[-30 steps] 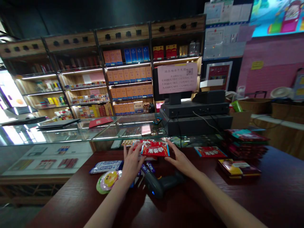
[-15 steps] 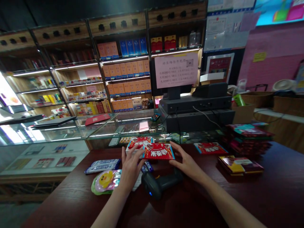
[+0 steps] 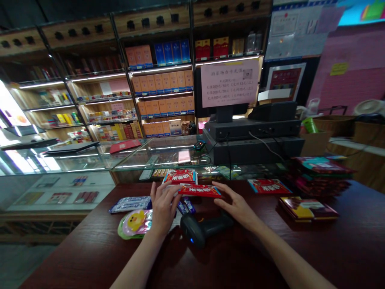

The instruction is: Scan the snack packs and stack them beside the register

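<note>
A red snack packet [image 3: 200, 190] with white lettering and blue ends is held up between my two hands, seen almost edge-on. My left hand [image 3: 164, 206] is closed on its left end. The fingers and thumb of my right hand [image 3: 236, 204] close round its right end. Behind it lies another red packet [image 3: 180, 176] on a pale item. Below the held packet, a dark handheld barcode scanner [image 3: 198, 228] with a blue light rests on the table. Small blue-wrapped items [image 3: 186, 205] lie between the scanner and the packet.
Blue-and-white packets [image 3: 130, 204] and a duck-decorated plastic pack [image 3: 135, 222] lie left. To the right are a red packet [image 3: 269, 186], yellow-maroon packs [image 3: 308, 209] and a stack of packets [image 3: 321, 176]. A glass counter [image 3: 162, 148] and a monitor [image 3: 228, 110] stand behind.
The held red packet has tipped from showing its printed face to lying nearly flat, edge toward me. Both hands stay at its ends. The view has shifted slightly.
</note>
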The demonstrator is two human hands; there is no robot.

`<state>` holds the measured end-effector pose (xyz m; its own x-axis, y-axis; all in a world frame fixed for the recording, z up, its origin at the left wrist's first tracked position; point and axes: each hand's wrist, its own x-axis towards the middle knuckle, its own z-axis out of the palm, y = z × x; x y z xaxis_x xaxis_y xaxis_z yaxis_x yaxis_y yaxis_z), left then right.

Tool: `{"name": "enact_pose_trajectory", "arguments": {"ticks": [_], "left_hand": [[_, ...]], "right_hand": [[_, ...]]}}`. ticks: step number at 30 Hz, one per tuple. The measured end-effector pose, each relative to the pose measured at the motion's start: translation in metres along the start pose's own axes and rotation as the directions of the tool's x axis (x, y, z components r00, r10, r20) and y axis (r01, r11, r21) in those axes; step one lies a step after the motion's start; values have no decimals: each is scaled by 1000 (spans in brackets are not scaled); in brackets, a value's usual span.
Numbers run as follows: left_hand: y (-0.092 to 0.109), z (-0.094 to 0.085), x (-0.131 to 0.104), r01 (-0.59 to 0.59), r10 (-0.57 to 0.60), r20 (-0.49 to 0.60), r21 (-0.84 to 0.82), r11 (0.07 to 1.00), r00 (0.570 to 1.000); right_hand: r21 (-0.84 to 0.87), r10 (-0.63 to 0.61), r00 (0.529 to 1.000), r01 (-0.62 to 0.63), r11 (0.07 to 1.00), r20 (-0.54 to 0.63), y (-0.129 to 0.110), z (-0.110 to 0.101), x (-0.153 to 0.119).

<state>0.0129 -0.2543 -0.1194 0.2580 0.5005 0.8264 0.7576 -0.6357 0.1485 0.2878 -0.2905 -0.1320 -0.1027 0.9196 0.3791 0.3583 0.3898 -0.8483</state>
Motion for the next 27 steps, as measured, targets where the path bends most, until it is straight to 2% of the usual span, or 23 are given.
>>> {"name": "enact_pose_trajectory", "arguments": {"ticks": [4,9,14,19,22,27], "left_hand": [[0,2,0,27,-27,-9,-8,1000,1000],[0,5,0,27,-28,-44,-6,1000,999],[3,8,2,84,-85,-53,-16,996,995],[3,11,2,101,-104,-67,-40,994,992],[4,10,2,84,-85,-20,-29,996,996],[3,8,2,-23,20,42,61,998,999]], "right_hand": [[-39,-7,998,4,999,-66,-1,0,1],[-4,12,983,-13,1000,-185,4,2,4],[10,27,975,-25,1000,-222,2,4,5],[-32,78,962,-89,995,-262,4,6,5],[-57,84,956,-104,993,-280,5,6,6],[-69,92,941,-121,990,-325,2,5,7]]}}
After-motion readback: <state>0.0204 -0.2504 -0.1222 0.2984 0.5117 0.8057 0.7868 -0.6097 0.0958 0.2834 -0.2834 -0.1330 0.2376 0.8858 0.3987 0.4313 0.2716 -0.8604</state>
